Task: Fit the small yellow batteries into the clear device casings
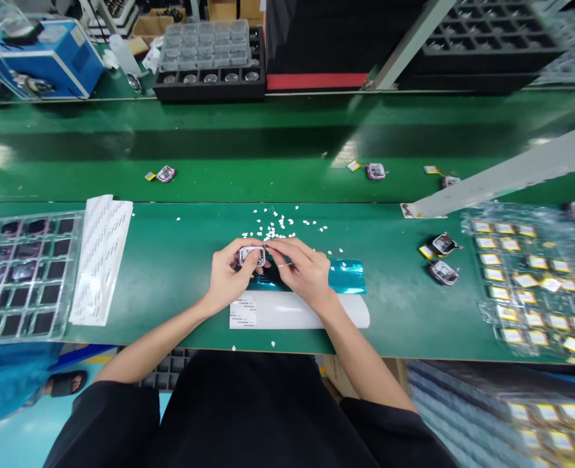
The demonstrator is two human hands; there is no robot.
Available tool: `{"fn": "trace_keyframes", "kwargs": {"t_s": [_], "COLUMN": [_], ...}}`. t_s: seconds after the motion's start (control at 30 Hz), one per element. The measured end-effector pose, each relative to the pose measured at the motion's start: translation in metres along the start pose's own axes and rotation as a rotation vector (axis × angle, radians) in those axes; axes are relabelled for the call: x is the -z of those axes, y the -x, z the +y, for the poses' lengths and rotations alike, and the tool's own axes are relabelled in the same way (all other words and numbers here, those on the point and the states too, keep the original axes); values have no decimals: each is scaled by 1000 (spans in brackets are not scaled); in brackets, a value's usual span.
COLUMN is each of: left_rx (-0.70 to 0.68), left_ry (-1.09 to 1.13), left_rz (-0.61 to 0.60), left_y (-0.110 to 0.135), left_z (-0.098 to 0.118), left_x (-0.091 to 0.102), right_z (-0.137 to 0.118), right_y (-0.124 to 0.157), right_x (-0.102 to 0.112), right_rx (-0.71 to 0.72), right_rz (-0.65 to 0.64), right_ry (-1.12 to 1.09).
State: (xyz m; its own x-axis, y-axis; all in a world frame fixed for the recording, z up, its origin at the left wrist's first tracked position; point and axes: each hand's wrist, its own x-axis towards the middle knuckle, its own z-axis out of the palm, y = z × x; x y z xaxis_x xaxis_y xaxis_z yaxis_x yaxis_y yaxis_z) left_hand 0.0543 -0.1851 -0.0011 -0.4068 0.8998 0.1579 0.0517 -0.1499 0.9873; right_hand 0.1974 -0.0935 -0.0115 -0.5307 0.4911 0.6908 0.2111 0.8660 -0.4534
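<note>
My left hand (231,273) is closed around a small watch case (252,255), a rounded square with a pale pinkish rim and its inside facing up. My right hand (301,265) pinches at the right edge of the case. A thin pale sliver (285,264) shows at its fingers; whether it is a tool or a wire I cannot tell. Beneath the hands lie a shiny blue film sheet (348,276) and a white backing sheet (297,312) with printed lettering. Many small white paper bits (280,224) are scattered just beyond the hands.
Printed white strips (99,260) and a clear tray (28,279) of watch parts lie left. Two open watch cases (444,272) and trays of small batteries (525,279) are at right. A slanted white post (501,172) stands there. More cases with batteries (375,171) rest on the green belt (268,149).
</note>
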Motion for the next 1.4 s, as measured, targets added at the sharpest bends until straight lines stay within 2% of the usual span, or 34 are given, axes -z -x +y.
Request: {"fn": "trace_keyframes", "kwargs": {"t_s": [0.13,0.37,0.5,0.6,0.67,0.73,0.83,1.13,1.27,1.4], "left_rx": [58,54,74,118,145,155,138,95,40,18], "left_ry": [74,56,39,47,65,86,98,-98,-161,-142], "left_rz": [-44,-28,-35,-45,-50,-56,-59,-94,-96,-78], "left_y": [-3,-3,-2,-3,-3,-5,-6,-2,2,2], "left_z": [-1,-1,-2,-3,-3,-4,-6,-8,-9,-9], "left_x": [1,1,0,1,2,3,5,4,2,0], "right_z": [0,3,4,6,8,11,15,13,7,3], "right_y": [0,2,0,-1,-1,1,5,11,11,11], "right_x": [0,5,4,3,3,4,5,3,-3,-6], "right_rx": [-19,20,57,-12,-31,34,136,173,105,65], "right_rz": [-22,-85,-47,-33,-77,-130,-152,-173,-180,-189], "right_ry": [16,42,95,209,230,204,199,153,86,122]}}
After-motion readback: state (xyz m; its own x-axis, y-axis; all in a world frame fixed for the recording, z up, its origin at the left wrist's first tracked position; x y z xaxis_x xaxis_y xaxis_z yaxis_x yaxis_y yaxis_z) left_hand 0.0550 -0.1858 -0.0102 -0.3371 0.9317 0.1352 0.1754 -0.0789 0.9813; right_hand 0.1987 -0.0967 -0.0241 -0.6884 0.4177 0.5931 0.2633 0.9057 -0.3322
